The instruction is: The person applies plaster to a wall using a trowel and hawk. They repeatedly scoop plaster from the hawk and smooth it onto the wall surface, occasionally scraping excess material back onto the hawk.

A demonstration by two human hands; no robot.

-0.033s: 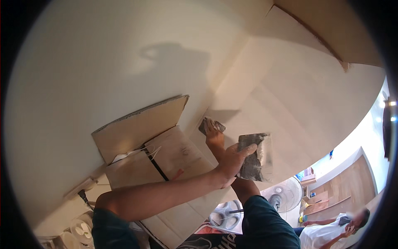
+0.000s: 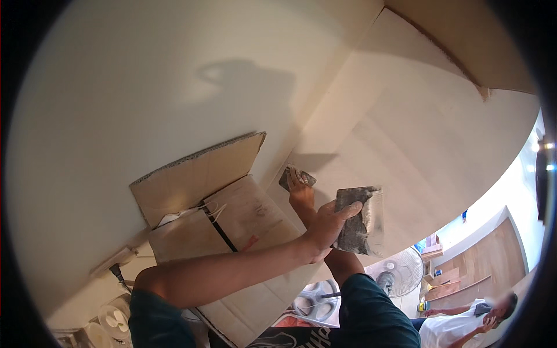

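Note:
My left hand [image 2: 325,227] reaches in from the lower left and grips a grey, dusty rectangular sheet [image 2: 358,223], held up close to the pale wall [image 2: 406,145]. It crosses in front of my right forearm. My right hand [image 2: 300,194] is higher up and presses a small grey pad [image 2: 295,176] flat against the same pale surface, beside the edge of a cardboard panel [image 2: 243,214]. Both of my sleeves are dark teal.
Opened brown cardboard flaps [image 2: 194,174] lie against the wall to the left of my hands. A socket with a black cord [image 2: 116,264] sits at lower left. Fans [image 2: 400,269] stand below. Another person [image 2: 484,316] in a white top is at lower right.

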